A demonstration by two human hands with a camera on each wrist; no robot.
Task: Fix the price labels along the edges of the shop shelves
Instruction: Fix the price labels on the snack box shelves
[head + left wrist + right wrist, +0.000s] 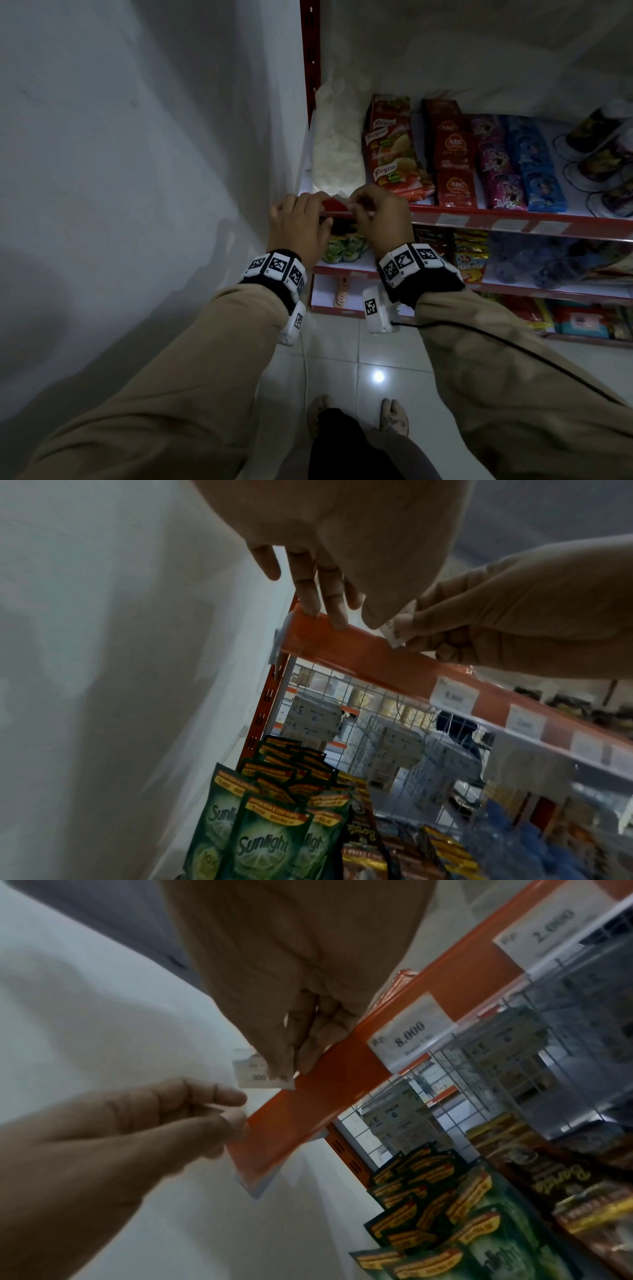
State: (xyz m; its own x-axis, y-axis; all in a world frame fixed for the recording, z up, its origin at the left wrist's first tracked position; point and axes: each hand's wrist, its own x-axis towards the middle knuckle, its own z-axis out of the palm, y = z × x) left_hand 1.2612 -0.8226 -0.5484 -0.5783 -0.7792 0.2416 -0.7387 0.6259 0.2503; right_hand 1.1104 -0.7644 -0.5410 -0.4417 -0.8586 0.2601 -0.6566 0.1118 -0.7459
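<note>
The red shelf edge strip [479, 219] runs right from the wall, and both hands work at its left end. My left hand [301, 214] pinches the strip's clear plastic cover [240, 1139] between thumb and fingers; its fingertips [320, 610] lie on the strip's top. My right hand [373, 209] pinches a small white price label [257, 1079] at the strip's upper edge, also seen as a white label [394, 633] in the left wrist view. The label's print reads partly "000". Its lower part is hidden behind the fingers.
A white wall [154, 154] stands close on the left. Fitted labels "8.000" [407, 1039] and "2.000" [548, 934] sit further right on the strip. Royco packs [394, 154] and ABC sachets [452, 161] fill the shelf; Sunlight pouches [260, 840] stand below.
</note>
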